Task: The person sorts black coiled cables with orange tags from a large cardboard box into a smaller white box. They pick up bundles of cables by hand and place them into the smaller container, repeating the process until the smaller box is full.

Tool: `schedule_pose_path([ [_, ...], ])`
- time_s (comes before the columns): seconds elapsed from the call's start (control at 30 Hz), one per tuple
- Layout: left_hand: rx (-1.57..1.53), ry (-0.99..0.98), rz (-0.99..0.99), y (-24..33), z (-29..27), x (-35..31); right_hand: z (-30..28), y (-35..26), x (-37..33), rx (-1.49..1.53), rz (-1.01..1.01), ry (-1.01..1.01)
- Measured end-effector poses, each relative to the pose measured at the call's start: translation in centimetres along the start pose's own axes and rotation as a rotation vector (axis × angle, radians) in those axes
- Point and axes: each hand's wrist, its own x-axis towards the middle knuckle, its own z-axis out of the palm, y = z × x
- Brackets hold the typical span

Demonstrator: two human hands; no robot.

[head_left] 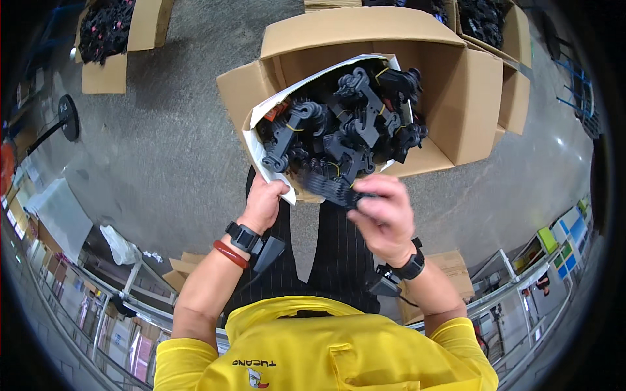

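My left hand [262,203] is closed on the near left corner of a white cardboard box [252,142]. The box sits tilted in the mouth of a large brown carton [481,104]. Heaped inside it are bundles of black plastic parts [287,135], several tied with yellow bands. At the near edge of the heap, my right hand [385,218] pinches one bundle of stacked black plastic parts [331,189], which is smeared by motion. Its fingertips are on the bundle's right end. The bottom of the white box is hidden.
At the upper left stands an open carton [147,26] of black pieces, and another filled carton [515,36] is at the upper right. A black round-ended stand [68,117] is on the floor to the left. Behind me runs a metal rail [134,277] with a flattened carton [450,274].
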Motion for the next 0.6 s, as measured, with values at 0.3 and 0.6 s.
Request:
schedule_pose_path([
  [0.3, -0.045, -0.008, 0.039, 0.4, 1.7, -0.6, 5.0, 1.9, -1.9, 0.108, 0.257, 0.155],
  [0.6, -0.026, -0.061, 0.024, 0.4, 1.2, -0.6, 6.2, 2.7, -2.8, -0.546, 0.025, -0.224],
])
